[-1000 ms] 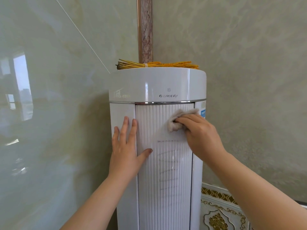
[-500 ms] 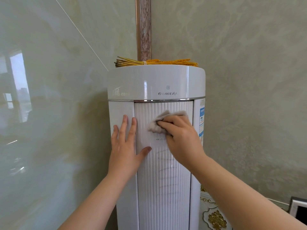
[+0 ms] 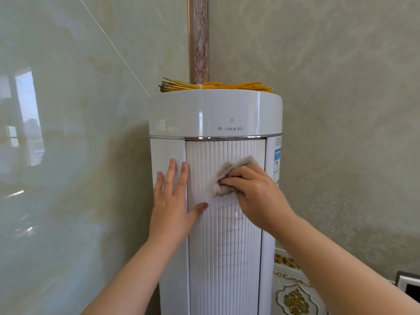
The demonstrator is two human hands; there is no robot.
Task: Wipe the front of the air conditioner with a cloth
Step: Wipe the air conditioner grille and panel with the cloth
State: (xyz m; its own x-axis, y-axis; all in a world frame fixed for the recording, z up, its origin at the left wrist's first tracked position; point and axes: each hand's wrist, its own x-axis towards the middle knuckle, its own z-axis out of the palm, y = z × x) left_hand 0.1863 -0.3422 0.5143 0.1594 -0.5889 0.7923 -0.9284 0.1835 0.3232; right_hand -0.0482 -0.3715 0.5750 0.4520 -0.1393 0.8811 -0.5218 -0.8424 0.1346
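Note:
A tall white cylindrical air conditioner (image 3: 214, 114) stands in the room corner, with a ribbed vertical grille down its front. My right hand (image 3: 256, 196) presses a crumpled grey-white cloth (image 3: 229, 176) against the upper part of the grille, fingers closed over it. My left hand (image 3: 170, 201) lies flat and spread on the smooth left panel, its thumb reaching onto the grille's edge. Part of the cloth is hidden under my right fingers.
A bundle of yellow dried stalks (image 3: 211, 85) lies on top of the unit. Glossy green wall panels flank it on both sides, with a brown corner strip (image 3: 199, 39) behind. A gold-patterned white skirting (image 3: 293, 289) runs low at the right, beside a dark framed object (image 3: 408, 287).
My right hand swept the cloth leftward across the grille, then back toward the right and slightly lower. My left hand has stayed flat in the same spot.

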